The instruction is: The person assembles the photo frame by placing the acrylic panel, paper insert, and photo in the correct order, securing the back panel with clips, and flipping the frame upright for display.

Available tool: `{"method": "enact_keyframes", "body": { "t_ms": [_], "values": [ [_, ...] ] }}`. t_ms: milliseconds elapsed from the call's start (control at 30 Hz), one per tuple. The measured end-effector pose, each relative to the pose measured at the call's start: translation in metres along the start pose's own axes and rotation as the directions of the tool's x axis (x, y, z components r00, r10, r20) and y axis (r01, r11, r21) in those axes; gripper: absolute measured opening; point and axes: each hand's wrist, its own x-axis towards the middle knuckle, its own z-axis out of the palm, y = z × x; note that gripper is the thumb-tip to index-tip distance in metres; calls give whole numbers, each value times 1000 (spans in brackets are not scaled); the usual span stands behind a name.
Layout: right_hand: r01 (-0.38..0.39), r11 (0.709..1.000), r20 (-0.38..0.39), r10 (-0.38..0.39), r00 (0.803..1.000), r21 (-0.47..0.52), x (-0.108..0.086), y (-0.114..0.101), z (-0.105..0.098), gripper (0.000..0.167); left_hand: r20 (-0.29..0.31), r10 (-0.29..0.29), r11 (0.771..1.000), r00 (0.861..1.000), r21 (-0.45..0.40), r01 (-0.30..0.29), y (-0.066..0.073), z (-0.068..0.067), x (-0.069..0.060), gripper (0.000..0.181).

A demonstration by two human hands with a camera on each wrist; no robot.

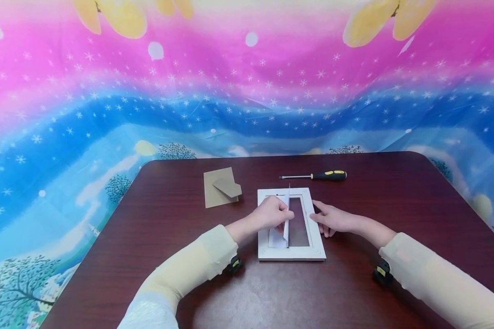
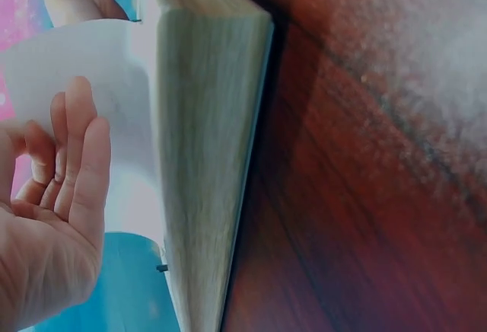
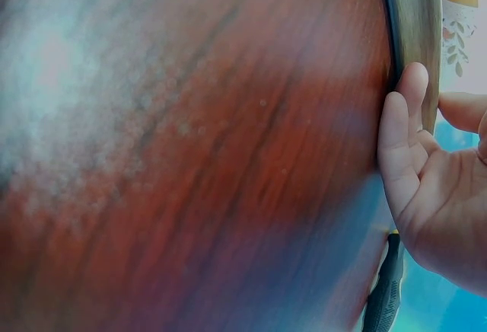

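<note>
A white picture frame [image 1: 292,254] lies on the table, its opening partly covered by a white sheet [image 1: 277,239] that stands up along one edge. My left hand [image 1: 271,214] pinches that sheet's raised edge between thumb and finger. In the left wrist view the sheet [image 2: 84,58] bends up beside the frame's thick side [image 2: 205,157], with the left hand [image 2: 61,202] in front of it. At the frame's right edge rests my right hand [image 1: 335,219]. The right wrist view shows the right hand [image 3: 434,180] with its fingertips against the frame's side [image 3: 417,27].
A brown backing board [image 1: 214,194] with a folded stand flap lies behind and left of the frame. Behind the frame to the right is a screwdriver [image 1: 329,175] with a black and yellow handle. A patterned cloth [image 1: 247,91] hangs beyond the dark table [image 1: 169,192].
</note>
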Motion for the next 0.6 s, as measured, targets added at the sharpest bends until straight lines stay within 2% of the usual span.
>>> {"method": "enact_keyframes", "body": {
  "t_ms": [167, 433, 600],
  "values": [
    [-4, 1000, 4, 4, 1000, 6, 0, -2, 0, 66, -28, 0, 1000, 1000, 3, 0, -1, -2, -4, 47],
    [-2, 1000, -3, 2, 1000, 4, -2, -2, 0, 66, -64, -18, 999, 998, -46, 15, 2, -1, -6, 49],
    [-4, 1000, -1, 4, 1000, 1, -2, -1, 0, 67, -70, -39, 999, 997, -26, 37, 7, 0, -4, 48]
  ]
}}
